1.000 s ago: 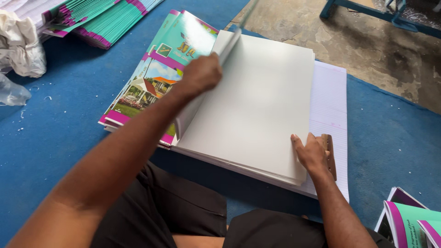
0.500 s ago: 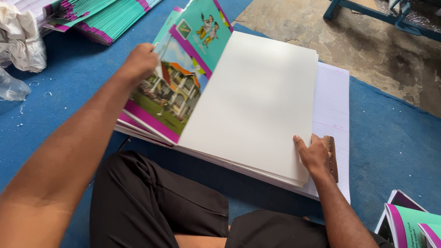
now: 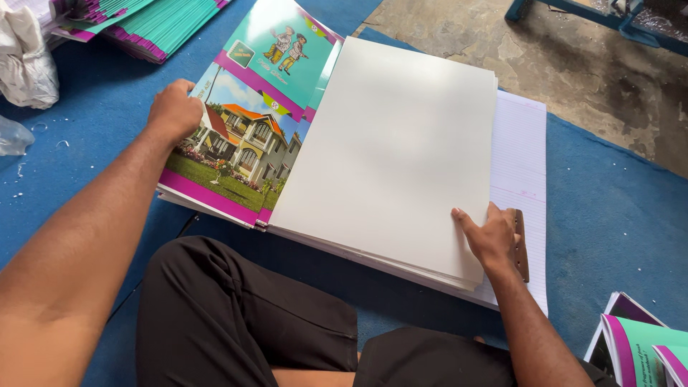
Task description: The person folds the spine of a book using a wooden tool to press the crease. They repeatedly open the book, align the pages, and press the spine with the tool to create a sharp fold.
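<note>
The printed cover sheet (image 3: 240,143) that I had lifted half a second ago now lies flat left of the white stack (image 3: 390,154); my left hand (image 3: 172,111) presses it, fingers together, while my right hand (image 3: 493,240) stays spread on the stack's near corner

White blank sheet stack (image 3: 394,150); teal-magenta house-print cover (image 3: 236,154) at left; blue mat (image 3: 609,201); ruled sheet (image 3: 519,158), lines possibly blue.

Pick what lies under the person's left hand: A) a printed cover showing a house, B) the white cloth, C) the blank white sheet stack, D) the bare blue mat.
A: the left hand lies flat on the printed cover with a house picture, beside the white sheet stack.
</note>
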